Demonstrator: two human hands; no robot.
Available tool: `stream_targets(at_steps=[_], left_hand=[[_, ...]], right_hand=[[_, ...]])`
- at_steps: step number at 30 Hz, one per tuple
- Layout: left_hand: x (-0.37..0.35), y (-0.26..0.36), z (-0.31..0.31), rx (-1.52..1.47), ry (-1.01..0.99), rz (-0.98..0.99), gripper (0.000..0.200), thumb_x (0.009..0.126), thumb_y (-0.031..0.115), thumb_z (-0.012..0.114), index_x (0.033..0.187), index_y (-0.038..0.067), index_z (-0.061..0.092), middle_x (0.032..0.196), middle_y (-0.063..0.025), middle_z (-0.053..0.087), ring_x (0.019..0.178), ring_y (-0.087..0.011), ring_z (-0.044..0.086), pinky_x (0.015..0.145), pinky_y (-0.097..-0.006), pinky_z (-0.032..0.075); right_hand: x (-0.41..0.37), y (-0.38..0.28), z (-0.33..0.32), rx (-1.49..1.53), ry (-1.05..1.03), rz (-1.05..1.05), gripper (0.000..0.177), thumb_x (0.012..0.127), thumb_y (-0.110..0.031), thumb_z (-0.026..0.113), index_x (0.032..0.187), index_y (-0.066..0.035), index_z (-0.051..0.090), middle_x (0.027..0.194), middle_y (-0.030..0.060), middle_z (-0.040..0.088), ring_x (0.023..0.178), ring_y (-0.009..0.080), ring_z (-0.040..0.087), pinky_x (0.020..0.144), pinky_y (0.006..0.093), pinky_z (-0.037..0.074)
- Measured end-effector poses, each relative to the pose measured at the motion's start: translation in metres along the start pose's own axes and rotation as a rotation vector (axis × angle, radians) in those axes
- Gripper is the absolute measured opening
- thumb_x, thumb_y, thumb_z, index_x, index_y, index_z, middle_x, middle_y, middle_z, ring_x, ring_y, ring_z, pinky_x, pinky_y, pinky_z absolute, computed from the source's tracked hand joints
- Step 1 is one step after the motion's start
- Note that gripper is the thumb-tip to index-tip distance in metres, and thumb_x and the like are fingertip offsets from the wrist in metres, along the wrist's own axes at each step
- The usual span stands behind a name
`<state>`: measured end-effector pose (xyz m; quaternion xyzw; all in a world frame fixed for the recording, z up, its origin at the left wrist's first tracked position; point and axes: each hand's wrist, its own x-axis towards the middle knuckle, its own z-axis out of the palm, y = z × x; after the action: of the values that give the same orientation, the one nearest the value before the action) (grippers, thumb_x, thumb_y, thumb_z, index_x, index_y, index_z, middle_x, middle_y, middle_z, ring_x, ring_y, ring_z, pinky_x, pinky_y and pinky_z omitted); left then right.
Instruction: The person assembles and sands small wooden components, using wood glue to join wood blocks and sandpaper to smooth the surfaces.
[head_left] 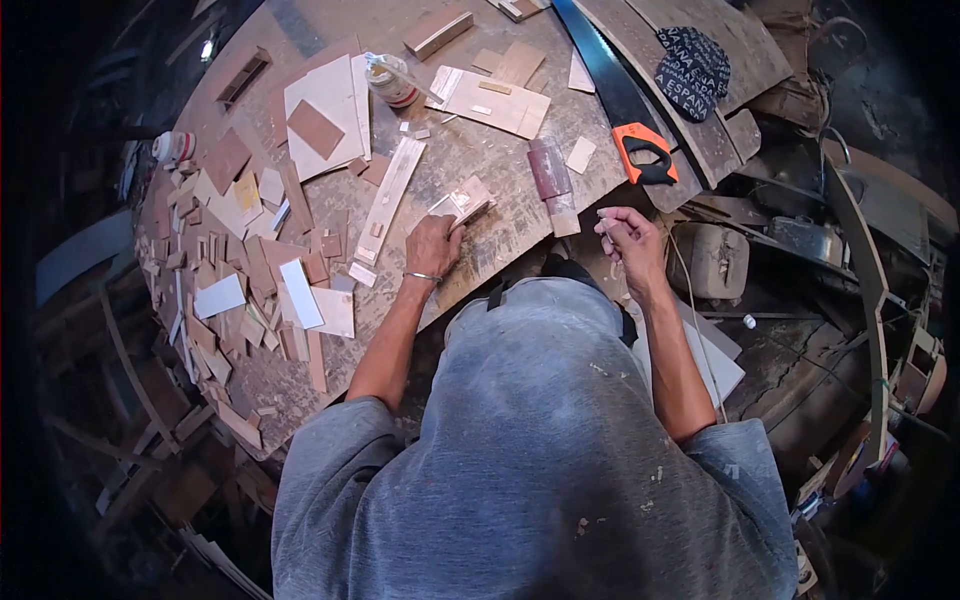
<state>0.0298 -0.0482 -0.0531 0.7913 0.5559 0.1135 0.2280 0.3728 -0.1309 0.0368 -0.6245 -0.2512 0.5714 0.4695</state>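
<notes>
My left hand point(434, 247), with a metal bracelet at the wrist, rests on the table near its front edge. Its fingers are closed on the near end of a small wooden piece point(472, 197) that has lighter parts on top. Just past the table edge, my right hand point(632, 245) is raised with thumb and fingertips pinched together. Whatever it holds, if anything, is too small to make out. Between the hands lies a wooden block wrapped in reddish-brown sandpaper point(548, 172). A long wooden strip point(392, 195) lies left of the small piece.
A handsaw with an orange handle point(628, 138) and a dark lettered cap point(692, 72) lie at the back right. An open glue jar point(390, 82) stands behind my left hand. Many wood offcuts point(262, 262) cover the left side. A plastic jerrycan point(715, 262) stands below, right.
</notes>
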Motion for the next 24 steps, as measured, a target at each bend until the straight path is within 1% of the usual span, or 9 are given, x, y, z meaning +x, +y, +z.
stream_targets(at_steps=[3, 6, 9, 12, 15, 18, 21, 24], left_hand=[[0.001, 0.002, 0.0, 0.036, 0.04, 0.016, 0.028, 0.091, 0.029, 0.07, 0.094, 0.002, 0.073, 0.087, -0.02, 0.07, 0.086, -0.0392, 0.067, 0.076, -0.0478, 0.054], [0.002, 0.003, -0.002, 0.027, 0.016, 0.0, 0.028, 0.091, 0.029, 0.07, 0.091, 0.002, 0.073, 0.085, -0.021, 0.07, 0.083, -0.0404, 0.067, 0.075, -0.0487, 0.053], [0.002, 0.004, -0.003, 0.018, 0.018, 0.004, 0.028, 0.092, 0.03, 0.069, 0.09, 0.002, 0.073, 0.084, -0.0217, 0.069, 0.082, -0.0413, 0.067, 0.073, -0.05, 0.052], [0.003, 0.005, -0.006, 0.046, -0.048, -0.027, 0.023, 0.091, 0.026, 0.069, 0.092, 0.003, 0.073, 0.088, -0.0227, 0.07, 0.086, -0.0423, 0.068, 0.075, -0.0514, 0.054], [0.001, 0.003, -0.002, 0.04, 0.031, 0.02, 0.027, 0.092, 0.029, 0.068, 0.089, 0.002, 0.071, 0.084, -0.0212, 0.069, 0.083, -0.042, 0.067, 0.072, -0.051, 0.053], [0.0, 0.004, -0.002, 0.037, 0.007, 0.0, 0.029, 0.092, 0.03, 0.069, 0.09, 0.002, 0.071, 0.088, -0.0216, 0.069, 0.086, -0.0419, 0.066, 0.074, -0.051, 0.053], [-0.001, 0.001, -0.006, 0.028, -0.046, 0.008, 0.026, 0.092, 0.028, 0.07, 0.103, 0.004, 0.072, 0.095, -0.0216, 0.07, 0.092, -0.041, 0.067, 0.079, -0.0502, 0.054], [-0.005, -0.003, -0.007, 0.026, -0.056, 0.032, 0.032, 0.091, 0.029, 0.072, 0.11, 0.004, 0.071, 0.098, -0.0208, 0.07, 0.094, -0.0404, 0.067, 0.083, -0.0487, 0.054]], right_hand=[[-0.004, 0.005, -0.007, 0.023, 0.013, -0.003, 0.022, 0.099, -0.014, 0.065, 0.116, -0.001, 0.067, 0.092, 0.0043, 0.07, 0.063, 0.0048, 0.053, 0.053, 0.0202, 0.038], [-0.011, 0.009, -0.011, 0.017, 0.014, 0.027, 0.02, 0.099, -0.012, 0.062, 0.116, -0.004, 0.068, 0.094, 0.0022, 0.071, 0.066, 0.0038, 0.055, 0.054, 0.0191, 0.039], [-0.016, 0.012, -0.012, 0.018, 0.01, 0.032, 0.02, 0.099, -0.011, 0.062, 0.116, -0.004, 0.067, 0.094, 0.0021, 0.071, 0.066, 0.0038, 0.054, 0.055, 0.0189, 0.039], [-0.018, 0.013, -0.013, 0.011, 0.015, 0.046, 0.019, 0.099, -0.011, 0.062, 0.116, -0.004, 0.067, 0.094, 0.0021, 0.071, 0.066, 0.0038, 0.054, 0.055, 0.0189, 0.039], [-0.02, 0.013, -0.012, 0.03, 0.021, 0.042, 0.019, 0.099, -0.011, 0.062, 0.117, -0.004, 0.068, 0.094, 0.002, 0.071, 0.066, 0.0037, 0.054, 0.055, 0.019, 0.039], [-0.021, 0.013, -0.008, 0.074, 0.035, 0.024, 0.022, 0.098, -0.012, 0.066, 0.117, -0.002, 0.066, 0.092, 0.0042, 0.07, 0.062, 0.0042, 0.052, 0.052, 0.0196, 0.037], [-0.024, 0.013, -0.007, 0.049, 0.042, 0.024, 0.022, 0.098, -0.013, 0.066, 0.117, -0.002, 0.066, 0.092, 0.0039, 0.07, 0.063, 0.0041, 0.053, 0.053, 0.0194, 0.037], [-0.025, 0.016, -0.007, 0.034, 0.044, 0.017, 0.022, 0.098, -0.013, 0.066, 0.117, -0.002, 0.067, 0.092, 0.0039, 0.07, 0.063, 0.0041, 0.053, 0.053, 0.0195, 0.037]])
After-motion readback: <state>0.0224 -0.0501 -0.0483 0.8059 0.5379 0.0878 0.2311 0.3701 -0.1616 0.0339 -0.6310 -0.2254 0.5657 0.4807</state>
